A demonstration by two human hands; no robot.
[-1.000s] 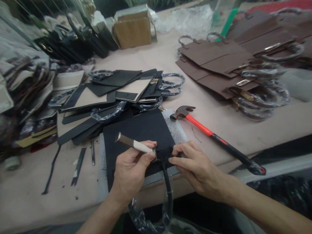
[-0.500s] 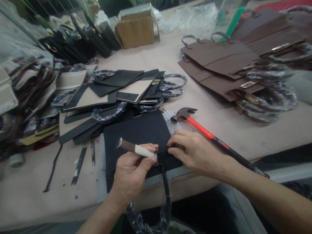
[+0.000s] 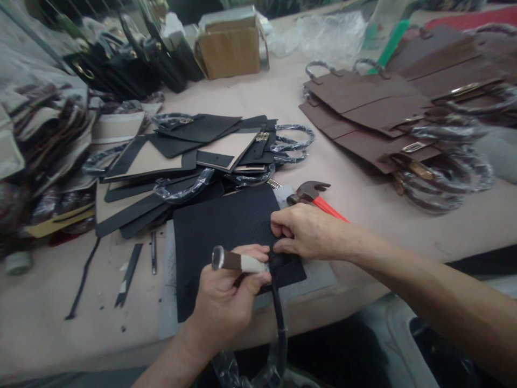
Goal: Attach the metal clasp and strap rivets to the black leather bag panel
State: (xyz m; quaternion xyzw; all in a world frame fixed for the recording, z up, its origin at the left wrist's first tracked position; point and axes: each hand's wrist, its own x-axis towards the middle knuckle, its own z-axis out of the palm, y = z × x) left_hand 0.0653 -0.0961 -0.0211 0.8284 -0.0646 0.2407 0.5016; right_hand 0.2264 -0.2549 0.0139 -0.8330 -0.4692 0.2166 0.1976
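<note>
My left hand (image 3: 228, 293) is closed round a short punch-like tool (image 3: 232, 261) with a metal head and brown and white wrapping. Its tip is near the base of a handle on a black leather bag panel (image 3: 226, 221). My right hand (image 3: 309, 231) has its thumb and forefinger together at the panel, right beside the tool tip; what they pinch is hidden. Under the panel is a grey board (image 3: 319, 277). A black handle (image 3: 278, 312), partly in clear plastic, hangs over the table edge. Behind my right forearm lies a claw hammer (image 3: 309, 193), its grip hidden.
Black and beige bag panels (image 3: 161, 156) are piled behind the board. Brown bag panels (image 3: 375, 102) with plastic-wrapped handles lie at the right. A cardboard box (image 3: 230, 51) stands at the back. Thin black strips (image 3: 128, 275) and a metal rod (image 3: 153, 253) lie at the left.
My right hand has moved left and slightly up along the panel, its forearm now covering the hammer grip. My left hand and the tool have shifted slightly right, with the tool tilted more towards me.
</note>
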